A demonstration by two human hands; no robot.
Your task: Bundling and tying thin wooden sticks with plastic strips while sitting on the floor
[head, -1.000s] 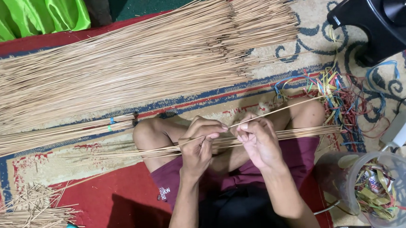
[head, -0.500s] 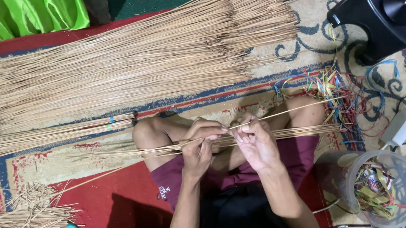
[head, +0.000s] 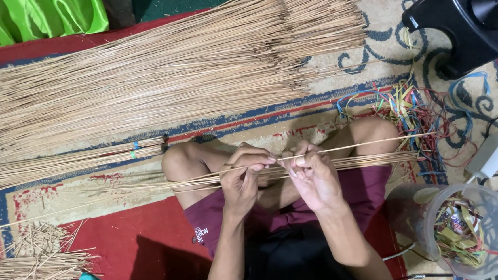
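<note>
I sit cross-legged on a carpet. My left hand (head: 244, 174) and my right hand (head: 313, 173) meet in front of my knees, both pinching one thin tan stick (head: 374, 143) that runs out to the right. Under the hands a small bundle of the same sticks (head: 364, 162) lies across my lap. A large pile of long sticks (head: 166, 76) covers the carpet ahead of me. A smaller tied bundle (head: 63, 164) lies to the left of my knee.
Short stick offcuts (head: 28, 265) lie at the lower left. Coloured strings (head: 415, 111) are scattered by my right knee. A clear plastic jar (head: 472, 230) holds coloured scraps at the lower right. A black object (head: 470, 20) stands at the upper right, green fabric (head: 38, 17) at the upper left.
The hands have stayed together on the stick. The stick's right end has dropped a little lower and the fingers have shifted slightly.
</note>
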